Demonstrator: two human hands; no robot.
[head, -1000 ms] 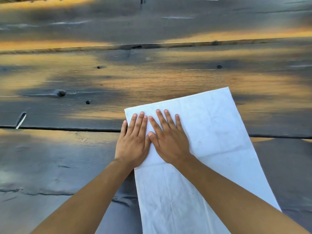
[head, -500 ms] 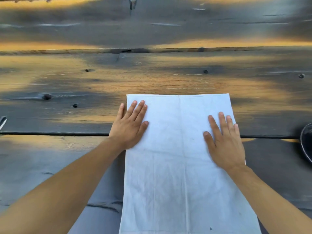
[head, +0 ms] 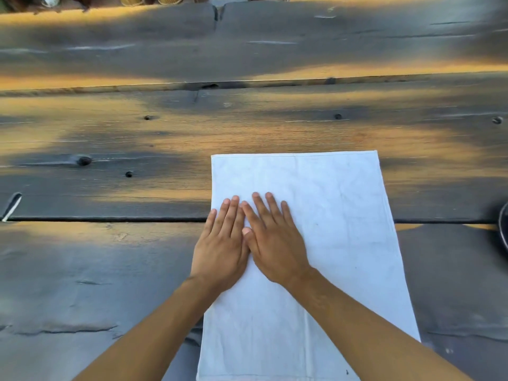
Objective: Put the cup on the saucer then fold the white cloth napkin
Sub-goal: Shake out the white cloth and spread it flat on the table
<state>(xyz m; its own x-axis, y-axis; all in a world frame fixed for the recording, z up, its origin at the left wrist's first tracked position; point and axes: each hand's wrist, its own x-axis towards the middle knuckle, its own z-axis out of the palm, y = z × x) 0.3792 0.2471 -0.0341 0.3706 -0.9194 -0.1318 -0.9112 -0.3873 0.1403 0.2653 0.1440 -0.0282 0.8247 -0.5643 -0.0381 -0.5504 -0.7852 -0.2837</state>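
The white cloth napkin [head: 324, 215] lies flat as a long rectangle on the dark wooden table, running from mid-table down to the near edge of view. My left hand [head: 222, 243] presses flat on the napkin's left edge, fingers straight. My right hand [head: 275, 237] lies flat beside it, thumbs touching, fingers spread on the cloth. A dark round rim [head: 503, 232], perhaps the saucer, shows at the far right edge. No cup is in view.
The table [head: 137, 270] is made of wide dark planks with gaps and knots, lit in orange patches. A small pale strip [head: 11, 206] lies at the left edge. Blurred objects stand beyond the table's far edge.
My right hand has slid left from the napkin's right side back to meet my left hand near the left edge. The napkin stays flat.
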